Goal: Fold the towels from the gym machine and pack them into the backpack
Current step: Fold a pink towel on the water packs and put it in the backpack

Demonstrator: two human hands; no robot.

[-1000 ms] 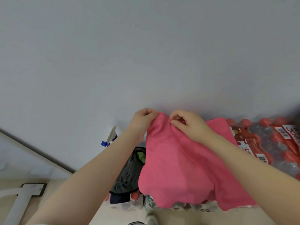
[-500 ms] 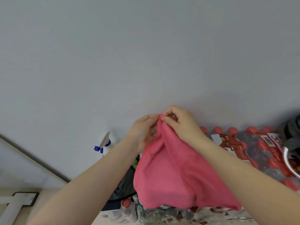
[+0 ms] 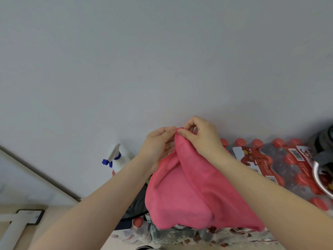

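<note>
A pink towel [image 3: 182, 193] hangs folded in half in front of me, its two top corners brought together. My left hand [image 3: 158, 145] and my right hand [image 3: 200, 136] pinch those corners side by side at the top, fingers touching. The towel drapes down over packs of bottles. A dark bag-like fabric [image 3: 137, 202] with a green bit shows behind my left forearm; I cannot tell whether it is the backpack.
Shrink-wrapped packs of red-capped bottles [image 3: 281, 159] fill the right and lower area. A white spray bottle with a blue trigger [image 3: 117, 159] stands against the grey wall. A metal bowl edge [image 3: 319, 179] and a dark object sit at far right. A white frame [image 3: 16, 221] lies lower left.
My hands have come together, bringing the towel's top corners to meet, so the spread towel is now folded in half. The view has shifted slightly left.
</note>
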